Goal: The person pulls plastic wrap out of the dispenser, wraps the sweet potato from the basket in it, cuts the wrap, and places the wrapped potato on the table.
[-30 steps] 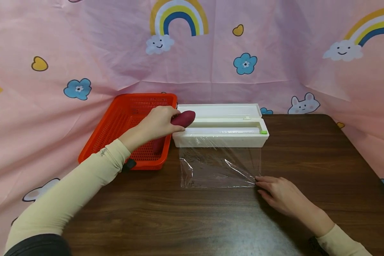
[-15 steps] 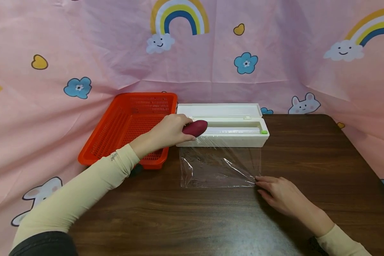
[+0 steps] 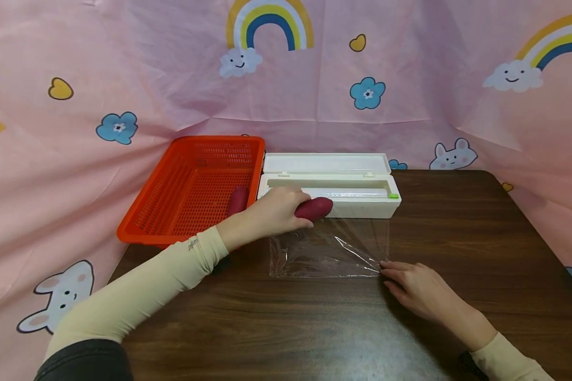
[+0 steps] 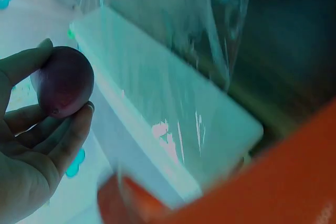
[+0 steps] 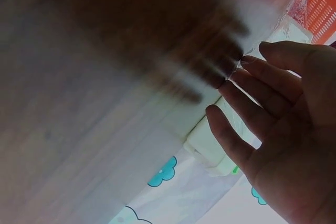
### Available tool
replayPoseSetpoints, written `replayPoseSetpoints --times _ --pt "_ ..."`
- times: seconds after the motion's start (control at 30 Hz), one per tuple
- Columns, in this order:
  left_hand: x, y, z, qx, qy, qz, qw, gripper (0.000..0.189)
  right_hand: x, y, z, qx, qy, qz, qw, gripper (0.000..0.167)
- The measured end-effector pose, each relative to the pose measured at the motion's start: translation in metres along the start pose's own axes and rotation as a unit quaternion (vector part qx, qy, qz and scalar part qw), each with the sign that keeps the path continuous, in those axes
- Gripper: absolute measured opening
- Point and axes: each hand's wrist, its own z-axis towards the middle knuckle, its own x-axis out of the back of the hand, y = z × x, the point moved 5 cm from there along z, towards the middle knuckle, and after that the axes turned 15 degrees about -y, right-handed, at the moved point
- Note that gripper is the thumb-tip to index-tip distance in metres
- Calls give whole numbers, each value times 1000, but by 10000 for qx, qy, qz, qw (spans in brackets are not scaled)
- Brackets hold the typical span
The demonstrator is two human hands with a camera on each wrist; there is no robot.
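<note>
My left hand [image 3: 277, 212] grips a dark red sweet potato [image 3: 314, 209] between thumb and fingers. In the head view it is over the back part of a clear sheet of cling film [image 3: 310, 256]. The left wrist view shows the rounded end of the sweet potato [image 4: 64, 82]. The film comes from a roll [image 3: 345, 192] in a white dispenser box [image 3: 362, 208] with its lid up. My right hand [image 3: 417, 291] lies at the film's front right corner, fingertips touching it. In the right wrist view its fingers [image 5: 247, 108] are nearly straight.
An orange-red basket [image 3: 145, 211] stands left of the dispenser, with another sweet potato [image 3: 239, 200] inside against its right side. Both stand on a dark wooden table [image 3: 286, 328]. A pink patterned cloth [image 3: 410, 106] hangs behind.
My left hand has moved right and toward me with the sweet potato, from beside the basket to over the film. My right hand has stayed at the film's corner.
</note>
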Motion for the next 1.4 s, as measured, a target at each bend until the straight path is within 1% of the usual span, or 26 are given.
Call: replayPoseSetpoints --times 0.17,0.37,0.5,0.77,0.97,1.07,1.23,1.4 --pt "-22 13 7 -79 -329 -52 9994 48 0 0 0 -28 -21 -2 10000 28" --pt "-42 21 11 -184 -411 82 9990 45 -1 0 0 -147 -123 10 9998 28" --pt "-55 26 12 -211 -537 102 9983 46 -1 0 -1 -167 -130 6 9998 28" --pt "-78 35 15 -337 -733 -25 9967 48 1 0 -1 -119 -30 -23 9999 29" --pt "-85 41 16 -318 -848 -251 9956 48 0 0 0 -143 -145 57 9998 27" --pt "-88 42 16 -320 -833 -278 9956 48 0 0 0 -148 -153 68 9998 27" --pt "-93 42 18 -332 -700 -56 9970 49 0 0 1 -127 -153 140 9997 27" --pt "-95 43 19 -184 -570 284 9978 52 -2 1 1 -141 -184 128 9996 28"
